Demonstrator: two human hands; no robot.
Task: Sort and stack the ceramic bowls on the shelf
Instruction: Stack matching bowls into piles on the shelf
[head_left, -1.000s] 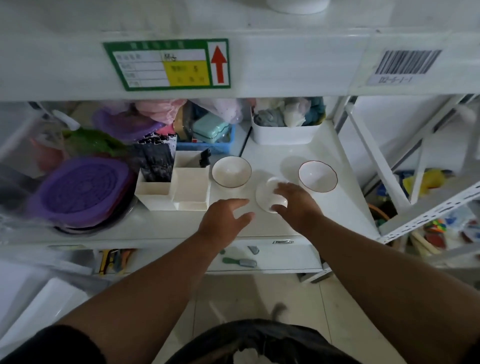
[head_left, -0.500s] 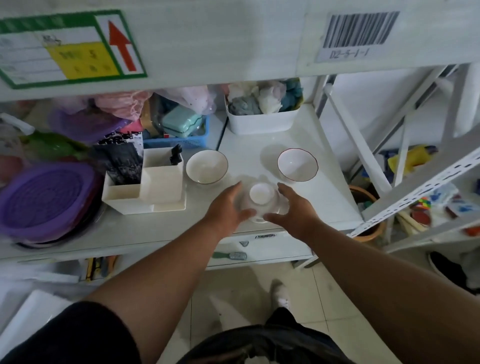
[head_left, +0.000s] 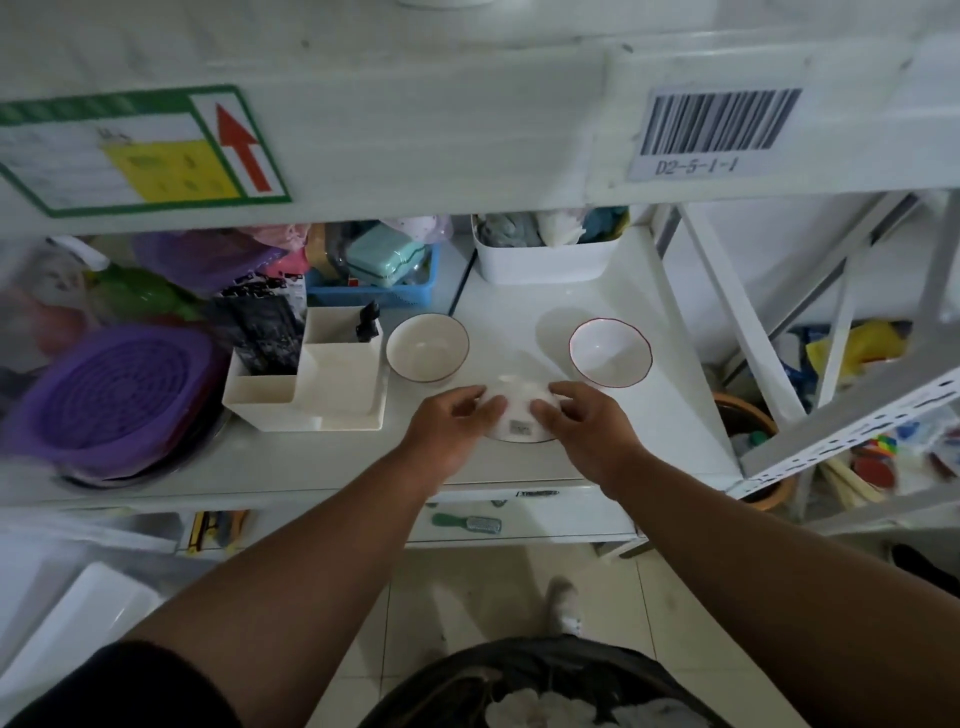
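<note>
The inverted white ceramic bowl (head_left: 519, 413), previously base-up, now tilts near the shelf (head_left: 597, 457) front edge; left hand (head_left: 449, 428) and right hand (head_left: 587, 428) grip its sides with curled fingers.

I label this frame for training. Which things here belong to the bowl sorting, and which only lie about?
Job:
held bowl, upside down, in left hand and right hand
left bowl
right bowl
shelf

Lying about:
organizer
purple lid
blue basket
white bin

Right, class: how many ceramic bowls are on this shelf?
3: left bowl beside the white organiser, right bowl upright, upturned bowl between both hands. None visibly hidden.
</note>
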